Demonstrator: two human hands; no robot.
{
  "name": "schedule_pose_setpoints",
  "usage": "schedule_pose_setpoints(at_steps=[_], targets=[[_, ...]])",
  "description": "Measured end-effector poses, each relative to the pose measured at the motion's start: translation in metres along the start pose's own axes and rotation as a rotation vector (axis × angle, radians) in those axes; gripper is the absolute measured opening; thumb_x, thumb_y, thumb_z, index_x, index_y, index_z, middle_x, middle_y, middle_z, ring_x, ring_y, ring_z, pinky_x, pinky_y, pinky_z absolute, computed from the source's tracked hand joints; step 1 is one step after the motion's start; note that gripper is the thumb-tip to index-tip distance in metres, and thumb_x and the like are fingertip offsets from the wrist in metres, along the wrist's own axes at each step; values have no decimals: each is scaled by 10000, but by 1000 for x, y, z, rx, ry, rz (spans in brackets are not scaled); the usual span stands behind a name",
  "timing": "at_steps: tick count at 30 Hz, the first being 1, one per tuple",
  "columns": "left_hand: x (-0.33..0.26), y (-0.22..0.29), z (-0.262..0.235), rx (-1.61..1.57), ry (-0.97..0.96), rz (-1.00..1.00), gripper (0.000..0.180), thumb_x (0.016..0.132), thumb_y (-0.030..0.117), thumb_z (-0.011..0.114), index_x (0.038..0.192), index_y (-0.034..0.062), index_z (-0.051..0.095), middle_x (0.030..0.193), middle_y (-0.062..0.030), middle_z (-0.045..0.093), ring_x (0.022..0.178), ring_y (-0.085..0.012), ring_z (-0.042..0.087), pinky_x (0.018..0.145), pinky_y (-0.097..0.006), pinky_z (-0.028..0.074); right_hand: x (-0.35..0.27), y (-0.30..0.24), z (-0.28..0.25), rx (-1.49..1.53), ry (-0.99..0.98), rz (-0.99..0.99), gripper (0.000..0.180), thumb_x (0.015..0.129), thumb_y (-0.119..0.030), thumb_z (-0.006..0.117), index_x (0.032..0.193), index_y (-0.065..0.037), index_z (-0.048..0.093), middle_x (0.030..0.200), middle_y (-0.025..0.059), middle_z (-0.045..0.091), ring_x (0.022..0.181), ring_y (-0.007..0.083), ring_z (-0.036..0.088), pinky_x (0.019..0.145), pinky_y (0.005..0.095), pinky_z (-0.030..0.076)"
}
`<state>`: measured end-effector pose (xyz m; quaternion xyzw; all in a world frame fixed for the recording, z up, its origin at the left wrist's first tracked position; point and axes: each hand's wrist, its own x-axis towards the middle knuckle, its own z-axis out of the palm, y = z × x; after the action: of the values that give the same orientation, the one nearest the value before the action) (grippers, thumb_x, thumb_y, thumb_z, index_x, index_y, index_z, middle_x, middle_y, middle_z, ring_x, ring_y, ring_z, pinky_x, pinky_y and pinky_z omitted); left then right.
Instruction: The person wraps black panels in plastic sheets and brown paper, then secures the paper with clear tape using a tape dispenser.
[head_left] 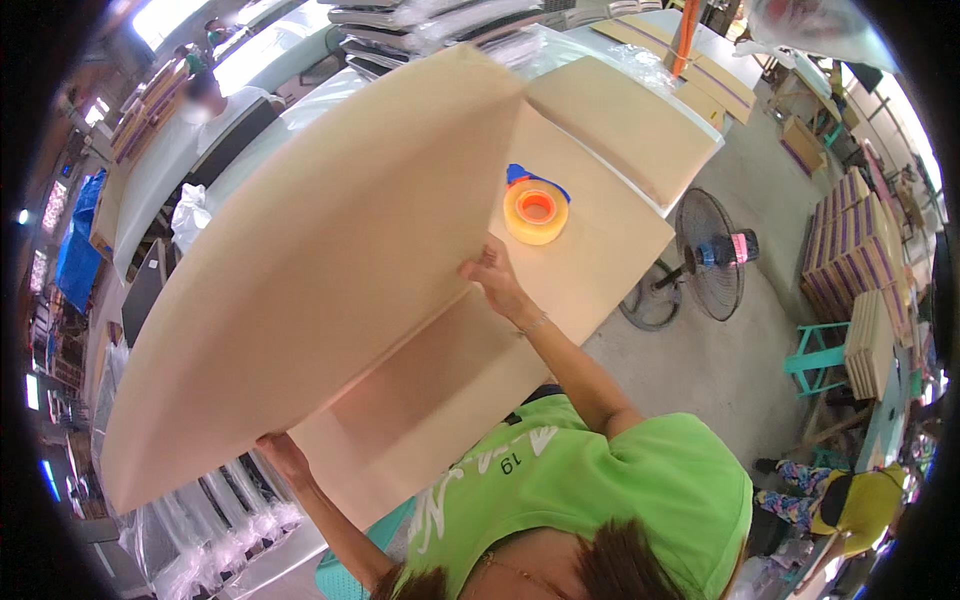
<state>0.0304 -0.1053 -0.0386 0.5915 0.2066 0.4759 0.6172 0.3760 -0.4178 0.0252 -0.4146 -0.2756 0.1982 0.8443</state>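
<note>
A large tan cardboard sheet (330, 230) is raised and tilted in front of me, bowing slightly along its length. My left hand (285, 458) grips its near edge at the lower left, fingers hidden behind the board. Farther along the same edge, my right hand (495, 280) is closed on the board near its right end. Below it lies another tan cardboard sheet (610, 235), partly covered by the raised one and its shadow. A roll of yellowish tape (540, 230) with an orange core and a blue dispenser rests on this lower sheet, just beyond my right hand.
Another cardboard panel (620, 125) lies on the table at the far right. Plastic-wrapped flat pieces (430, 25) are stacked at the back. A standing fan (712, 255) is close to the table's right side. Bundled cartons (855, 250) and a green stool (818, 358) stand farther right.
</note>
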Motion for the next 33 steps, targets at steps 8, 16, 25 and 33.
schedule_pose_setpoints(at_steps=[8,16,25,33], targets=[[-56,-12,90,78,-38,-166,736,752,531,709,1248,39,475,1213,-63,520,1151,-205,479,979,-389,402,-117,-55,-135,-4,492,45,474,789,-162,696,1196,-62,473,1147,66,548,1070,193,509,925,357,403],[-108,-3,272,-52,-266,-174,718,727,409,763,1250,15,469,1150,-85,548,1068,-213,524,912,-375,441,-130,-142,-236,-19,681,-115,446,794,-288,730,1144,-100,525,1184,44,537,1168,210,456,1021,410,326],[-122,-23,505,-118,-140,-174,720,699,273,823,1253,-13,462,1079,-110,578,974,-221,575,836,-360,486,-6,-289,-344,-453,592,-25,551,827,-442,659,1128,14,590,1084,77,627,1064,189,543,958,315,376],[-71,-37,704,-241,-186,-521,565,877,357,642,1257,-23,470,1172,-106,554,1064,-198,549,865,-332,472,151,-383,-436,-657,542,185,591,832,-491,638,1074,46,595,990,79,628,895,133,581,800,262,447]])
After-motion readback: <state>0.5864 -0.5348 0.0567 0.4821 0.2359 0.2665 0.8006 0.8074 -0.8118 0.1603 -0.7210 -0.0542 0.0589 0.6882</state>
